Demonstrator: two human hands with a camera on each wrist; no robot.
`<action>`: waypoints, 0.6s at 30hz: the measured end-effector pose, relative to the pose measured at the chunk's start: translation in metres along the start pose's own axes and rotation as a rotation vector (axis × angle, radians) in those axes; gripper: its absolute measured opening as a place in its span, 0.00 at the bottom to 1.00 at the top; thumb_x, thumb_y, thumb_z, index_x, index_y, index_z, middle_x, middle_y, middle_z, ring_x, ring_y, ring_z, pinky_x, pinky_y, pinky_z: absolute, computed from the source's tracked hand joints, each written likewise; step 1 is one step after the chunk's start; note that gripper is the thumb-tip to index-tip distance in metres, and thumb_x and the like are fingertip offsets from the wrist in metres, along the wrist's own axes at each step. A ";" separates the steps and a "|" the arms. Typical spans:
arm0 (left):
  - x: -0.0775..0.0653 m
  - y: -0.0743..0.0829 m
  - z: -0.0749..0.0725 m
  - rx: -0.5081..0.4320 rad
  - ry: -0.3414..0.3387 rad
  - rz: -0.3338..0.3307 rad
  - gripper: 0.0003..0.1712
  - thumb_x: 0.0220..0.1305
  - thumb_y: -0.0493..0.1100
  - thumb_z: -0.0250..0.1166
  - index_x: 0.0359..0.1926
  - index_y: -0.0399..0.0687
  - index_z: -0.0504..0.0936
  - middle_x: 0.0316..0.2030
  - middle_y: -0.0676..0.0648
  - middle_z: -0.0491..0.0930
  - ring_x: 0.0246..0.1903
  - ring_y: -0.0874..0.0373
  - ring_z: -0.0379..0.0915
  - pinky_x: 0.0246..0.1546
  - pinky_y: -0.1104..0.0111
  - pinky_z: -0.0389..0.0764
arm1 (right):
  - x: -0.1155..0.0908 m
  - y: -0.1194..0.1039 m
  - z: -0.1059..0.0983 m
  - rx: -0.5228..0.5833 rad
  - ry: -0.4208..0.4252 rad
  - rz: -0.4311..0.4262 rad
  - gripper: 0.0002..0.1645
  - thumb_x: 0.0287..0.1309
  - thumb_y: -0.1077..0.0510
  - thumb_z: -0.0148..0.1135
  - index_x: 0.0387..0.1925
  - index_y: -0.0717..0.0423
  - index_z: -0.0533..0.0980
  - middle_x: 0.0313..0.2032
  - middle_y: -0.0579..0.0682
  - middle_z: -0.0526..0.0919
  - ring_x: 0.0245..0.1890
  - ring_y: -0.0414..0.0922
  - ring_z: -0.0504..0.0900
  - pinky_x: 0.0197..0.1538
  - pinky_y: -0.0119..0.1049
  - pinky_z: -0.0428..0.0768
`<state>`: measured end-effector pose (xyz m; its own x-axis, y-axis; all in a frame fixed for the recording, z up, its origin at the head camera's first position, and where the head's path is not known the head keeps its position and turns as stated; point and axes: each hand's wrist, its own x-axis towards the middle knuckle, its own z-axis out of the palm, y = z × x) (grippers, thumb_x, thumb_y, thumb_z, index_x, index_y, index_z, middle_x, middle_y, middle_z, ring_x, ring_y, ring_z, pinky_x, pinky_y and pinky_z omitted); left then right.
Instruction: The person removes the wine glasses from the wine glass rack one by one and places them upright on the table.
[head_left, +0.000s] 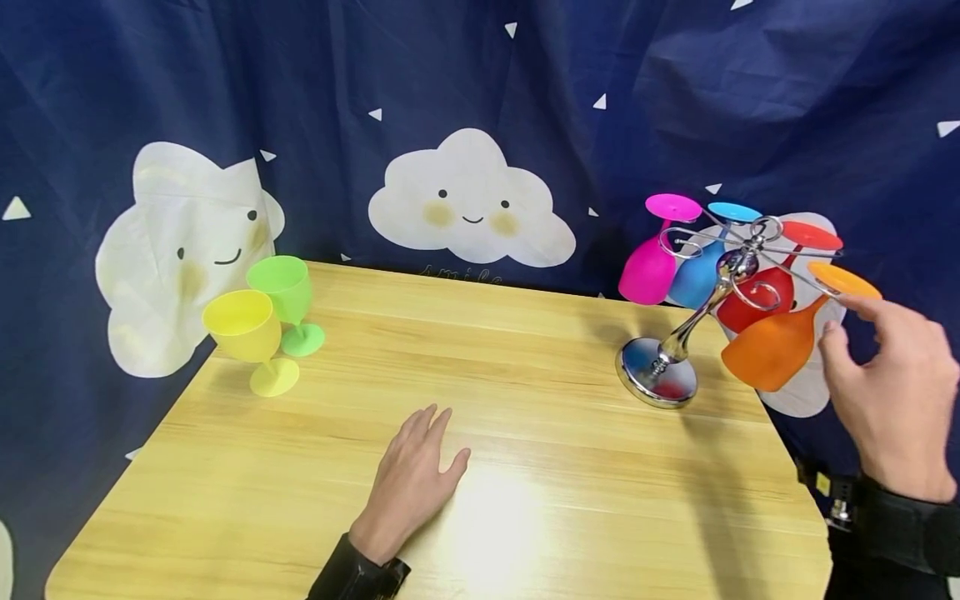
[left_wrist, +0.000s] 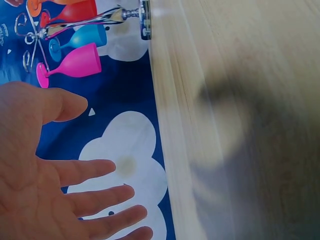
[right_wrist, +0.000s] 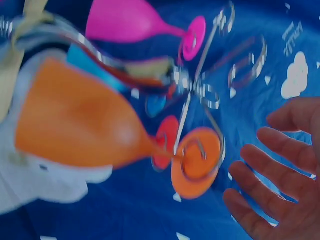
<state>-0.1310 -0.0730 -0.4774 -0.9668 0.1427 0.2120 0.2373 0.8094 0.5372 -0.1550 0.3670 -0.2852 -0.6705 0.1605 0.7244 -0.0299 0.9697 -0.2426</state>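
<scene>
Half bent, its fingers parted and nothing held, the right hand (head_left: 896, 392) is raised at the picture's right edge, just beside the foot of the orange goblet (head_left: 780, 346), which hangs bowl-down from the chrome rack (head_left: 697, 321). Bottom centre, the left hand (head_left: 412, 479) stretches over the counter (head_left: 525, 358), thumb splayed, empty too. Magenta (head_left: 648, 271), blue (head_left: 695, 282) and red goblets (head_left: 776, 283) hang upper right; yellow (head_left: 243, 329) and green goblets (head_left: 285, 292) stand upright, left.

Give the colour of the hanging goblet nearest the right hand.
The goblet is orange; clearest in the head view.
</scene>
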 end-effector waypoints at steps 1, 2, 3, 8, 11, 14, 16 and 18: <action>0.000 0.000 0.000 -0.001 -0.004 -0.003 0.37 0.68 0.59 0.64 0.69 0.40 0.73 0.69 0.35 0.69 0.69 0.38 0.64 0.66 0.42 0.70 | 0.004 0.004 -0.002 -0.005 0.004 0.011 0.23 0.69 0.62 0.54 0.60 0.72 0.75 0.56 0.75 0.77 0.56 0.71 0.70 0.70 0.62 0.65; 0.000 0.000 0.000 -0.003 -0.008 -0.005 0.37 0.68 0.59 0.64 0.69 0.40 0.73 0.69 0.35 0.68 0.70 0.38 0.63 0.66 0.42 0.70 | 0.009 0.008 -0.003 -0.005 -0.001 0.023 0.23 0.69 0.62 0.53 0.61 0.73 0.74 0.56 0.75 0.76 0.57 0.71 0.70 0.71 0.61 0.63; 0.000 0.000 0.000 -0.004 -0.011 -0.007 0.37 0.69 0.59 0.63 0.70 0.41 0.72 0.70 0.35 0.68 0.70 0.38 0.63 0.66 0.42 0.70 | 0.013 0.012 -0.003 -0.001 -0.004 0.029 0.24 0.70 0.62 0.52 0.61 0.73 0.73 0.57 0.76 0.75 0.57 0.72 0.70 0.71 0.61 0.63; 0.001 0.000 0.001 -0.007 -0.022 -0.008 0.37 0.69 0.58 0.63 0.70 0.41 0.72 0.70 0.35 0.68 0.70 0.38 0.62 0.67 0.42 0.69 | 0.031 0.032 -0.002 0.006 -0.053 0.023 0.24 0.69 0.66 0.48 0.62 0.75 0.72 0.58 0.78 0.73 0.62 0.73 0.68 0.76 0.60 0.58; 0.000 0.000 0.002 -0.011 -0.021 -0.002 0.36 0.69 0.57 0.64 0.70 0.40 0.72 0.70 0.34 0.68 0.70 0.38 0.63 0.67 0.42 0.69 | 0.039 0.042 -0.002 -0.005 -0.107 -0.039 0.25 0.67 0.70 0.44 0.62 0.74 0.71 0.57 0.78 0.73 0.54 0.73 0.70 0.73 0.63 0.61; 0.000 0.000 0.002 -0.015 -0.028 -0.005 0.37 0.69 0.57 0.64 0.70 0.40 0.72 0.70 0.34 0.68 0.70 0.37 0.62 0.67 0.42 0.68 | 0.045 0.052 -0.003 -0.021 -0.171 -0.125 0.28 0.62 0.75 0.40 0.62 0.74 0.71 0.54 0.78 0.73 0.42 0.70 0.68 0.57 0.47 0.75; 0.000 0.000 0.002 -0.020 -0.033 -0.008 0.37 0.69 0.57 0.63 0.70 0.40 0.72 0.70 0.34 0.67 0.70 0.37 0.62 0.68 0.42 0.68 | 0.047 0.057 -0.004 -0.023 -0.214 -0.161 0.30 0.59 0.77 0.37 0.62 0.73 0.70 0.54 0.78 0.73 0.41 0.68 0.67 0.55 0.45 0.74; -0.001 0.000 0.002 -0.025 -0.036 -0.013 0.37 0.69 0.58 0.63 0.70 0.40 0.72 0.70 0.34 0.67 0.71 0.38 0.61 0.68 0.42 0.67 | 0.049 0.061 -0.004 -0.025 -0.243 -0.184 0.31 0.59 0.78 0.37 0.62 0.73 0.70 0.55 0.79 0.73 0.41 0.69 0.68 0.55 0.47 0.76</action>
<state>-0.1308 -0.0725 -0.4792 -0.9724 0.1531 0.1761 0.2269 0.7967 0.5602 -0.1871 0.4342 -0.2620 -0.8132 -0.0644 0.5784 -0.1512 0.9831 -0.1032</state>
